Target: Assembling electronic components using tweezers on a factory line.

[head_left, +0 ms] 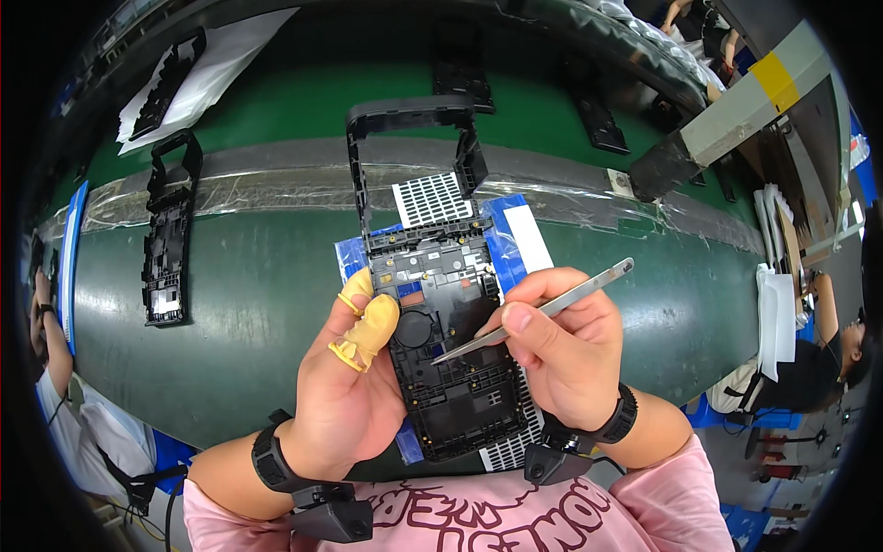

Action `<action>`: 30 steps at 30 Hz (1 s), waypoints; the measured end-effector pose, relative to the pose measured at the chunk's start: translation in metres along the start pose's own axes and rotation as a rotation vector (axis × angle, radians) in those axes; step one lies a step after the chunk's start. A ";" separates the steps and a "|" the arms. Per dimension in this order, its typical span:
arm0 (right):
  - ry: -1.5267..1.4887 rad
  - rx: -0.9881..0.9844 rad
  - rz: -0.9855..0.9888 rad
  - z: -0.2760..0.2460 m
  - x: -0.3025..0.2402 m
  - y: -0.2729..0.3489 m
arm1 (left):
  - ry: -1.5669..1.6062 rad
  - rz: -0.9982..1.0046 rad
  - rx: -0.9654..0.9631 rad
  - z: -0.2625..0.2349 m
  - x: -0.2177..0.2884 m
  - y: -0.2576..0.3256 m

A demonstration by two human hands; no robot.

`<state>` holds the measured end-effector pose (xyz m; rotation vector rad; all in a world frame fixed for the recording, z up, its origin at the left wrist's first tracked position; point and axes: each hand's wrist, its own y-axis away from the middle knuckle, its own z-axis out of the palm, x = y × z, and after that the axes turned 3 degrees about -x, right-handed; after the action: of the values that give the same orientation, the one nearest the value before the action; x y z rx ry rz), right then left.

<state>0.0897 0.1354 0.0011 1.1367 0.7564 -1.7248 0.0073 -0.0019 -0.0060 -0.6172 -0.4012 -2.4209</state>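
A black plastic device housing [441, 322] with an open frame at its far end lies in front of me, tilted slightly. My left hand [345, 391] grips its left edge, with yellow finger cots [370, 333] on the thumb and a finger. Metal tweezers [552, 305] are pinched in my right hand [570, 350], their tips pointing down-left at the inside of the housing, near a small dark blue piece [438, 350]. Whether the tips touch it I cannot tell. Beneath the housing are a white sheet of black labels [428, 200] and a blue sheet [506, 241].
Another black housing [167, 253] lies on the green table [258, 276] at left; more lie across the far side. A taped grey strip [276, 179] crosses the table. A post [727, 124] stands at far right. Other people sit at both sides.
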 end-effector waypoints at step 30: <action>0.036 0.020 -0.014 0.002 0.003 0.003 | -0.062 0.030 -0.005 0.003 -0.001 0.006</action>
<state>0.0915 0.1312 -0.0007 1.1810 0.7724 -1.7314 0.0129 -0.0052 -0.0027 -0.6970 -0.4087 -2.3792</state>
